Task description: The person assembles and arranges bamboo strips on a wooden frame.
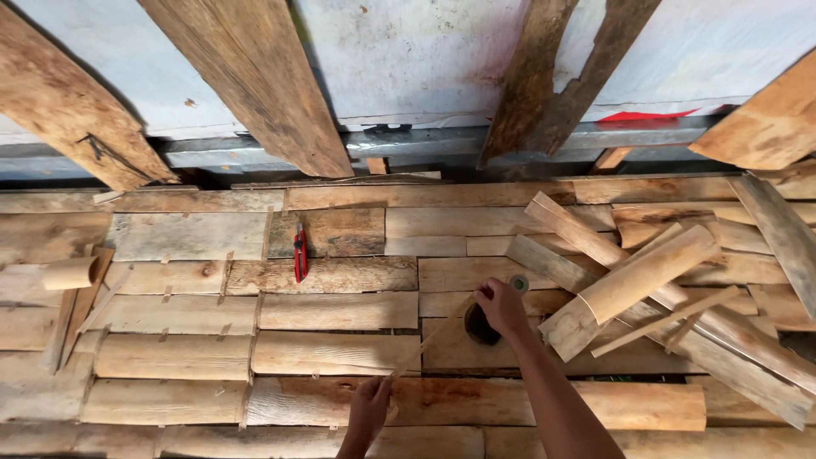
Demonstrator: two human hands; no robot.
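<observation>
Landmark for this report: the round dark hole in the surface of laid wooden slabs.

The right hand sits over the upper right edge of the hole, fingers curled shut around the upper end of a thin wooden strip. A small roll of tape shows just above the knuckles; whether the hand grips it cannot be told.

The strip runs diagonally down and left from the hole, crossing the slab below it.

The left hand lies well below and left of the hole, fingers drawn together at the strip's lower end, resting on a reddish slab. Whether it pinches the strip or merely presses on it cannot be told.

A red-handled tool lies flat on the slabs, up and well to the left of the hole.

A loose heap of curved bark slabs is piled just right of the hole, overlapping at angles.

Rough planks lean against a pale wall far above the hole.
</observation>
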